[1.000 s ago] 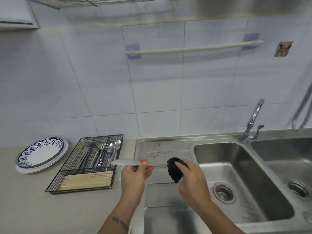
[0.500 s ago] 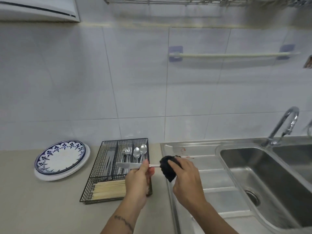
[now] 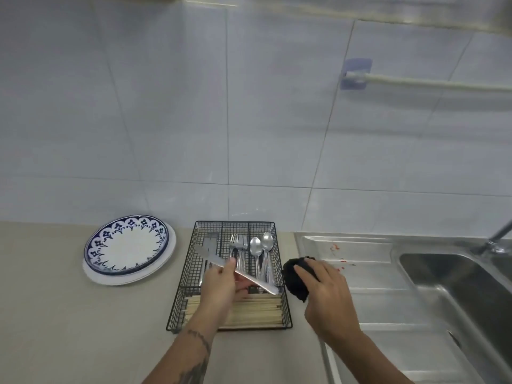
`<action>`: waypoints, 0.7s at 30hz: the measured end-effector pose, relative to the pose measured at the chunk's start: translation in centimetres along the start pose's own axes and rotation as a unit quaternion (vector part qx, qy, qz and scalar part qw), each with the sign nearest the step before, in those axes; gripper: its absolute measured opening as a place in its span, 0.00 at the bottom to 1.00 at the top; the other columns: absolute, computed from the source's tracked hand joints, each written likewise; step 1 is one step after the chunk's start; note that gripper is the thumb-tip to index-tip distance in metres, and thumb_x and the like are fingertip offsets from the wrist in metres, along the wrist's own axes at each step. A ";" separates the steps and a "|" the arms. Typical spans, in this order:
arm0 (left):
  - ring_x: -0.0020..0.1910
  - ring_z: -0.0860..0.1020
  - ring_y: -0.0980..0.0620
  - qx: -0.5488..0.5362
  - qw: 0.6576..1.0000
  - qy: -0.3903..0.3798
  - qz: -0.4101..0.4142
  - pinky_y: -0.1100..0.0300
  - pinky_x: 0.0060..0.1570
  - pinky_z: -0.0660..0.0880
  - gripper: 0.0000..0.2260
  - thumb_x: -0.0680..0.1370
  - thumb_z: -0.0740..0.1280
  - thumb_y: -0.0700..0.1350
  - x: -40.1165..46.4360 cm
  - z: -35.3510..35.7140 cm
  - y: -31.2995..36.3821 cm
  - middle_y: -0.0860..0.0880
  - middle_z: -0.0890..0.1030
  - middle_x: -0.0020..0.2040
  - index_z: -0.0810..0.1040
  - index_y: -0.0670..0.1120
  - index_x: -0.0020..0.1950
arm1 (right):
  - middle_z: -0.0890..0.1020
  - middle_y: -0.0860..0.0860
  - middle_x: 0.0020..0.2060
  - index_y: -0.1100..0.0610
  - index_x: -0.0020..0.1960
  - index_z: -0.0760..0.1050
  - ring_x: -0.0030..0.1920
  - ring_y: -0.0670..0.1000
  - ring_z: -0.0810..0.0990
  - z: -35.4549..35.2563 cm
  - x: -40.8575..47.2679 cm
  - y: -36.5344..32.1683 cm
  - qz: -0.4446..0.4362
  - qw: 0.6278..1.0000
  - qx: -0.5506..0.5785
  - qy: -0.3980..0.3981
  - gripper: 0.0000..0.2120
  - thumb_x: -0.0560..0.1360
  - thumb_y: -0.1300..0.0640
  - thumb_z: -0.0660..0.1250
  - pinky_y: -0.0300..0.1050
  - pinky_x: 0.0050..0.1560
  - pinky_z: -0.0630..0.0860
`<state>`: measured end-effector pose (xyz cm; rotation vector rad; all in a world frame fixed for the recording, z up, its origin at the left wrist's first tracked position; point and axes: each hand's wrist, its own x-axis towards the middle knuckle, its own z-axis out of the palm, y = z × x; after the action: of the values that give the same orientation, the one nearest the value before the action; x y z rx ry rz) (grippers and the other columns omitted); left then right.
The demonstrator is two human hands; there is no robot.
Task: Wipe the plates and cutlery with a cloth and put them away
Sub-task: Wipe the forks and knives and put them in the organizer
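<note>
My left hand (image 3: 221,286) grips a table knife (image 3: 213,260) and holds it slanted over the black wire cutlery basket (image 3: 286,309), blade toward the left compartment. My right hand (image 3: 328,297) is closed around a balled-up black cloth (image 3: 295,278) just right of the basket, at the edge of the steel draining board. Inside the basket lie knives (image 3: 211,239), forks (image 3: 238,243), two spoons (image 3: 261,246) and a bundle of wooden chopsticks (image 3: 257,310). A blue-patterned plate (image 3: 126,245) rests on a white plate at the left on the counter.
The steel draining board (image 3: 360,273) carries a few red specks near its back. The sink basin (image 3: 457,286) and the tap (image 3: 496,239) lie to the right. A towel rail (image 3: 421,83) is fixed to the tiled wall. Beige counter (image 3: 69,328) stretches left.
The view swung left from the sink. The knife came out of the cloth and now hangs over the cutlery basket in my left hand; my right hand kept the cloth.
</note>
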<state>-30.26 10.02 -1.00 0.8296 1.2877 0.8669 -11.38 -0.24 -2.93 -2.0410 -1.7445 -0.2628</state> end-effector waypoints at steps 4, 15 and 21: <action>0.37 0.83 0.45 0.082 0.997 -0.011 -0.008 0.52 0.39 0.83 0.13 0.84 0.61 0.48 3.4 -1.6 1.8 0.41 0.82 0.41 0.77 0.38 0.50 | 0.79 0.54 0.59 0.56 0.61 0.79 0.57 0.59 0.76 1.7 0.7 0.0 0.004 1.000 0.029 0.004 0.31 0.59 0.71 0.71 0.57 0.57 0.75; 0.35 0.77 0.48 0.306 0.949 0.073 0.032 0.58 0.32 0.74 0.10 0.76 0.61 0.36 10.2 -3.1 2.9 0.46 0.81 0.43 0.73 0.48 0.38 | 0.80 0.52 0.58 0.56 0.60 0.80 0.55 0.58 0.78 4.6 0.0 2.4 0.052 0.995 0.083 -0.029 0.31 0.60 0.74 0.72 0.56 0.55 0.78; 0.37 0.75 0.53 0.389 0.914 0.099 0.056 0.56 0.40 0.75 0.08 0.76 0.64 0.34 10.7 -2.7 1.5 0.52 0.70 0.40 0.70 0.47 0.44 | 0.79 0.50 0.59 0.54 0.61 0.80 0.56 0.56 0.77 5.5 -0.7 4.3 0.084 0.990 0.098 -0.059 0.28 0.63 0.71 0.73 0.56 0.55 0.77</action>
<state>-32.27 20.39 -4.68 1.4765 1.8169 0.5138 -8.06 1.14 -9.01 -2.0784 -1.5838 0.0804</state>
